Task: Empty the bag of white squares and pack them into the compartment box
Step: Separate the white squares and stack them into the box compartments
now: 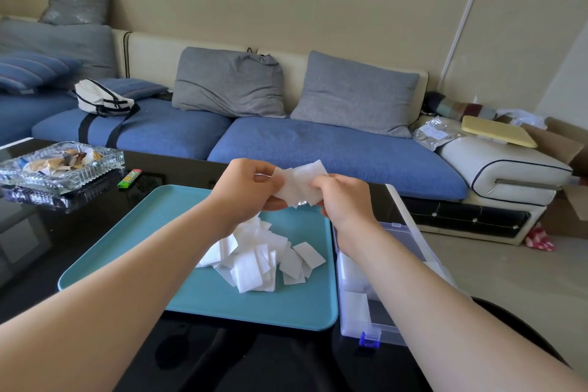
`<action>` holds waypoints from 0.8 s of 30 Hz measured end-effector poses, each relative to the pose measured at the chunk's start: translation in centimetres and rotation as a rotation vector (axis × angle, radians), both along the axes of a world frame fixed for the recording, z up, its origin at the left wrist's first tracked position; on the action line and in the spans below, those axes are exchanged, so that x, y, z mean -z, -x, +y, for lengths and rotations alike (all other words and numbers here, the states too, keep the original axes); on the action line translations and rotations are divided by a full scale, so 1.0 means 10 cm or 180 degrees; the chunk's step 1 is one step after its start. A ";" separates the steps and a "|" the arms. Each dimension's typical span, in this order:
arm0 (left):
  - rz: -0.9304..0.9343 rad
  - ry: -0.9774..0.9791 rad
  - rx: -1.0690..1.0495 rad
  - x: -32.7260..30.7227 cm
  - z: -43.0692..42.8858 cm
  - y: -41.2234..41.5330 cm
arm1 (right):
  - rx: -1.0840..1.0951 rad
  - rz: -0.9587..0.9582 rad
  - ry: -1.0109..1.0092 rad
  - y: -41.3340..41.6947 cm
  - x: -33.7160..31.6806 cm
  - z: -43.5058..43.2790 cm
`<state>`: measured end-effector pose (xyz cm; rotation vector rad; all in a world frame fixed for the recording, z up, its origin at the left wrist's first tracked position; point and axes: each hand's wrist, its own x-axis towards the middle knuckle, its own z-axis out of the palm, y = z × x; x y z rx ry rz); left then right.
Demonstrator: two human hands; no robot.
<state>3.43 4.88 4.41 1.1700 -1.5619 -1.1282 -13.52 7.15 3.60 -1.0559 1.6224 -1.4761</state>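
Note:
A heap of white squares (264, 256) lies on the teal tray (133, 232). Above the tray's far edge, my left hand (248, 188) and my right hand (343, 200) both grip a small bunch of white squares (300, 181), fanned out between the fingers. Whether a clear bag is around this bunch I cannot tell. The clear plastic compartment box (366, 315) stands open just right of the tray, partly hidden under my right forearm. White squares fill some of its compartments.
A glass ashtray (60, 165) and a green lighter (129, 179) sit at the back left of the black glossy table (28, 232). A blue sofa (318, 143) with grey cushions runs behind the table. The box has a blue latch (369, 340) at its near edge.

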 end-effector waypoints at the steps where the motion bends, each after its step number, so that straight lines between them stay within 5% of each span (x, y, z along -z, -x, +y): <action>1: -0.0046 -0.0016 0.0017 0.00 0.00 0.00 | -0.0018 -0.0068 0.0059 -0.01 -0.02 0.00; 11: 0.0008 -0.0104 0.0612 -0.02 0.03 0.03 | -0.0375 0.0565 0.0264 -0.01 0.07 -0.01; 24: -0.0089 -0.0003 0.0353 0.01 -0.01 0.00 | -0.0382 0.0817 0.0322 0.01 0.14 -0.03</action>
